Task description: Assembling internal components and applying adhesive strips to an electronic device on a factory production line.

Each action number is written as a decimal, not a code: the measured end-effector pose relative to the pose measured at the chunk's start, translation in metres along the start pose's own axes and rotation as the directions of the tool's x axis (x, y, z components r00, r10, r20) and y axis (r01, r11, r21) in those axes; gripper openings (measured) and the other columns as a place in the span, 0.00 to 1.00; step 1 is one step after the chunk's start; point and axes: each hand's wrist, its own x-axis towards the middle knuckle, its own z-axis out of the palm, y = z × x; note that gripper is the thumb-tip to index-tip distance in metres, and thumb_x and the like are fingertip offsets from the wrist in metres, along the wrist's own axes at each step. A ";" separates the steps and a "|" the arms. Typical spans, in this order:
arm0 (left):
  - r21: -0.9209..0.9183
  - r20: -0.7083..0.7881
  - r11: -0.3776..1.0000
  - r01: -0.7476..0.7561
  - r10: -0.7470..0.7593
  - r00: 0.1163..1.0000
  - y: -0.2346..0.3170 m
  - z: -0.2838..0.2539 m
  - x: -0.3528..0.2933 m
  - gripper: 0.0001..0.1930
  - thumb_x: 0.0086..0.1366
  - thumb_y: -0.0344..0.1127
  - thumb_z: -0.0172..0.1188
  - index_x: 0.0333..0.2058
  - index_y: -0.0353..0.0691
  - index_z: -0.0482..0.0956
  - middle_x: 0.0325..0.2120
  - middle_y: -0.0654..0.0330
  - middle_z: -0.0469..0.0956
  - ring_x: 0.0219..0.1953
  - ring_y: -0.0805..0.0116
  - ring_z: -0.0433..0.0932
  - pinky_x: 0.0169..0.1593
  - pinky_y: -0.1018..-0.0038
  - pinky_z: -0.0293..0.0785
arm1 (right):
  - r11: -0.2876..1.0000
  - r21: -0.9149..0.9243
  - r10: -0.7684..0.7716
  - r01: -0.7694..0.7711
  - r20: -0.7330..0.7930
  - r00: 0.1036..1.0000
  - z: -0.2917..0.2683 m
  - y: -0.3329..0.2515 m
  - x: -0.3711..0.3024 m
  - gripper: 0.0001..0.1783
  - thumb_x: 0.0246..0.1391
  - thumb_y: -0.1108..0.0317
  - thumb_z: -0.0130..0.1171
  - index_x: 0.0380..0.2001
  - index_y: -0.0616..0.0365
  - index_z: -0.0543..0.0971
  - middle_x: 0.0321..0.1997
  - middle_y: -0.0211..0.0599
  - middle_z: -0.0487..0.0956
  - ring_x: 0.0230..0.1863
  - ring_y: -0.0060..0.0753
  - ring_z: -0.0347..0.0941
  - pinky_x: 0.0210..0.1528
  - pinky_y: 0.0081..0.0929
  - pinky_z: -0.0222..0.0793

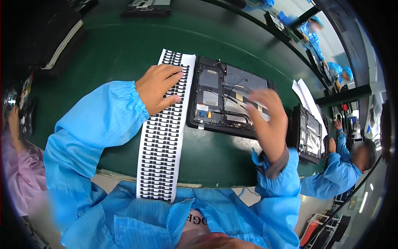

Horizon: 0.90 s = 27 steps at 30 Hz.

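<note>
My left hand [159, 89] rests on a long white sheet [159, 153] covered with rows of small black die-cut pieces. Its thumb and fingers are spread, so it is open. Right beside the sheet lies a flat black device housing [226, 97] with its inside facing up, showing grey panels, cables and a curved metal pipe. Over the right part of that housing, my right hand [269, 120] is partly smeared by motion. A gap shows between its thumb and fingers, and I make out nothing held in it. The hand hides part of the housing.
Another open black housing [307, 135] lies to the right, near white papers [309, 97]. A device part [147, 7] sits at the far edge of the green table [112, 54]. A co-worker in blue [338, 174] works at the right; a pink sleeve [27, 166] shows at the left.
</note>
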 end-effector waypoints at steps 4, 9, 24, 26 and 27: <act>-0.005 -0.018 0.999 -0.033 0.033 0.999 -0.003 0.003 0.005 0.27 0.49 0.40 0.58 0.47 0.33 0.65 0.51 0.47 0.60 0.52 0.50 0.59 0.55 0.60 0.53 | 0.948 -0.059 -0.318 0.314 -0.079 0.945 0.086 -0.002 0.065 0.05 0.34 0.71 0.57 0.17 0.61 0.77 0.31 0.42 0.73 0.37 0.43 0.66 0.41 0.36 0.60; 0.089 0.000 0.991 0.102 -0.103 0.995 0.006 0.000 0.004 0.29 0.47 0.41 0.58 0.48 0.36 0.65 0.53 0.47 0.57 0.56 0.49 0.55 0.57 0.59 0.50 | 0.849 -0.474 -0.218 0.234 0.090 0.972 0.126 -0.001 0.082 0.12 0.30 0.60 0.59 0.19 0.58 0.80 0.29 0.40 0.72 0.40 0.42 0.62 0.41 0.38 0.53; 0.099 0.093 0.982 0.161 -0.170 0.981 0.007 -0.006 0.010 0.29 0.49 0.42 0.56 0.50 0.36 0.64 0.54 0.46 0.57 0.56 0.48 0.54 0.58 0.60 0.50 | 0.943 -0.330 -0.067 0.050 -0.042 0.997 0.131 0.008 0.094 0.08 0.33 0.68 0.57 0.21 0.60 0.78 0.33 0.41 0.74 0.35 0.42 0.67 0.38 0.40 0.57; 0.094 0.098 0.982 0.165 -0.174 0.980 0.005 -0.005 0.008 0.29 0.49 0.41 0.56 0.50 0.36 0.64 0.54 0.46 0.56 0.56 0.47 0.55 0.58 0.60 0.50 | 0.961 -0.197 -0.233 0.197 -0.182 0.955 0.104 0.012 0.092 0.08 0.39 0.66 0.57 0.21 0.61 0.77 0.31 0.42 0.76 0.29 0.41 0.73 0.33 0.35 0.68; 0.095 0.093 0.986 0.133 -0.142 0.986 0.003 0.000 0.012 0.29 0.50 0.41 0.56 0.50 0.36 0.64 0.54 0.47 0.56 0.56 0.47 0.54 0.58 0.60 0.50 | 0.997 -0.017 -0.077 0.075 -0.094 0.993 0.078 0.021 0.091 0.11 0.42 0.63 0.58 0.25 0.61 0.77 0.31 0.40 0.76 0.30 0.36 0.73 0.34 0.31 0.69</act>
